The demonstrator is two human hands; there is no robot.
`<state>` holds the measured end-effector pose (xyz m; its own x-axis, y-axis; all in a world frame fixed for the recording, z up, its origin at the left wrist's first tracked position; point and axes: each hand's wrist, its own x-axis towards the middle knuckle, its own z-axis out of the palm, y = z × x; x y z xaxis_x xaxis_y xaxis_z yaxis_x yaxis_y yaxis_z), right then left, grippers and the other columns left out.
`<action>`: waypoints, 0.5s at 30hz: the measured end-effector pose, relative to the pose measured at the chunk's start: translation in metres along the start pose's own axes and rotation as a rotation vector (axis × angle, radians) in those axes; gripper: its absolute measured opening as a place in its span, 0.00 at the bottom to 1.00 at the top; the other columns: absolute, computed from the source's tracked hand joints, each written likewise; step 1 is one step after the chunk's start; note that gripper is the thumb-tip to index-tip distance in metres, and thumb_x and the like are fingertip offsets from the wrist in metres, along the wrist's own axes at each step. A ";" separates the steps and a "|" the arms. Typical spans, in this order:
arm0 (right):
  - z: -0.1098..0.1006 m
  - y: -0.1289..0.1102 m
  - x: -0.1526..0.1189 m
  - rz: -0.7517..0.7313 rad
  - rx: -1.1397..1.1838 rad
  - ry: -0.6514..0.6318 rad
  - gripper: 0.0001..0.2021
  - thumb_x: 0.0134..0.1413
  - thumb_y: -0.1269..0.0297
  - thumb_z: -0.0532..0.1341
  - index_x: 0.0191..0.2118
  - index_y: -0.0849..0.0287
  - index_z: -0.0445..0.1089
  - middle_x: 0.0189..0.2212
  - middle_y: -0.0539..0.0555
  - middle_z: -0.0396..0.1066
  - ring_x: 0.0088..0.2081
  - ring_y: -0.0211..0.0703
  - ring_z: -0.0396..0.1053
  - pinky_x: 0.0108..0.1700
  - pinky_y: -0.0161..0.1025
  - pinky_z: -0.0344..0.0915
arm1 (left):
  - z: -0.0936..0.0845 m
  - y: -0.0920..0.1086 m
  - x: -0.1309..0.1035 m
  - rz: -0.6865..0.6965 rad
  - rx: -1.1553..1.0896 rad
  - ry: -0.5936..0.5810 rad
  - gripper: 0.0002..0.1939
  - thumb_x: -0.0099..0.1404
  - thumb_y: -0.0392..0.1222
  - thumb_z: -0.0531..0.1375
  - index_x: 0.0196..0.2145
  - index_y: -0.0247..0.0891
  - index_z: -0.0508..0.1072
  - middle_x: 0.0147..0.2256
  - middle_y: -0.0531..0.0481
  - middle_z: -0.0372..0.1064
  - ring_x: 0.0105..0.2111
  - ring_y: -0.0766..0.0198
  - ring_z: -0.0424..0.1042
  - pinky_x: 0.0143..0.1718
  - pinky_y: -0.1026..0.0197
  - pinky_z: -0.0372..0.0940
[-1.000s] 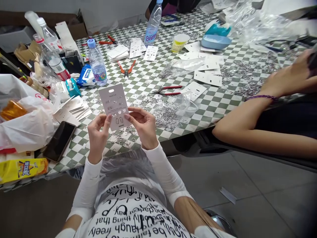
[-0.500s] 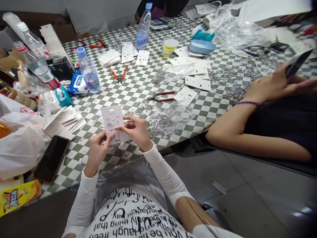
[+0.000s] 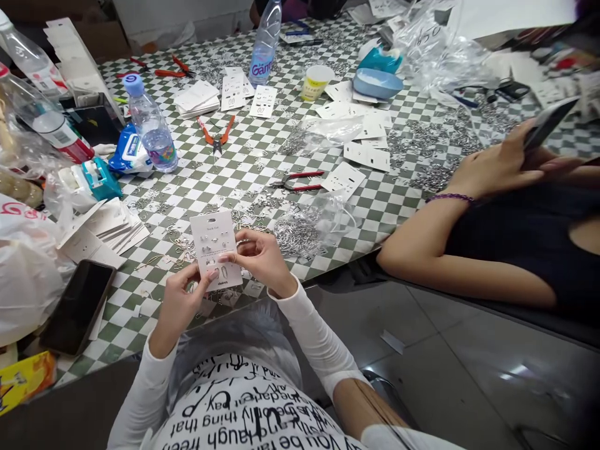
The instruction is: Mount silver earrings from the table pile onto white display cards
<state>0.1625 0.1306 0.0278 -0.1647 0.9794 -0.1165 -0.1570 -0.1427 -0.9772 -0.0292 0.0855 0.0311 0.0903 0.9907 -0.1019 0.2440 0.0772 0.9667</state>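
Note:
A white earring card [image 3: 216,240] with several small earrings on it is held upright above the near edge of the checkered table. My left hand [image 3: 184,297] pinches its lower left corner between thumb and fingers. On the other side, my right hand [image 3: 262,257] grips the right edge, its thumb lying across the card's front near the lower earrings. Small metal pieces lie on the table behind and below the card. A plastic bag of silver pieces [image 3: 300,232] sits just right of my right hand.
Red-handled pliers [image 3: 300,181] and orange-handled pliers [image 3: 216,134] lie beyond the card. A phone [image 3: 79,306], stacked cards [image 3: 110,228] and a bottle [image 3: 152,128] are at left. At right, a person's forearm [image 3: 422,231] rests along the table edge.
The view has shifted, so the table items appear farther left and slightly higher. Both my hands keep their hold on the card, which sits slightly lower in the picture.

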 end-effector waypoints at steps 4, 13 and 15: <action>-0.001 0.006 -0.012 -0.022 -0.026 -0.005 0.21 0.39 0.53 0.79 0.30 0.59 0.70 0.28 0.53 0.80 0.25 0.40 0.77 0.22 0.30 0.69 | 0.001 -0.006 -0.010 -0.025 0.026 -0.001 0.15 0.65 0.53 0.67 0.40 0.39 0.82 0.38 0.45 0.79 0.32 0.58 0.76 0.29 0.63 0.76; -0.039 0.016 -0.022 -0.209 -0.264 0.152 0.16 0.61 0.53 0.67 0.49 0.57 0.77 0.40 0.55 0.81 0.40 0.42 0.80 0.42 0.41 0.80 | -0.015 -0.015 -0.032 0.004 0.125 0.440 0.14 0.63 0.49 0.69 0.30 0.35 0.78 0.26 0.50 0.73 0.22 0.67 0.68 0.20 0.68 0.67; -0.054 0.018 -0.018 -0.259 -0.369 0.287 0.13 0.63 0.56 0.66 0.49 0.56 0.77 0.47 0.57 0.79 0.47 0.46 0.78 0.48 0.46 0.78 | -0.017 -0.019 -0.035 0.029 0.126 0.619 0.17 0.64 0.49 0.68 0.27 0.34 0.73 0.22 0.53 0.69 0.19 0.69 0.64 0.18 0.67 0.64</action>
<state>0.2155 0.1182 0.0024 0.1152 0.9829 0.1435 0.2042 0.1180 -0.9718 -0.0533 0.0513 0.0200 -0.4674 0.8765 0.1151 0.3647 0.0726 0.9283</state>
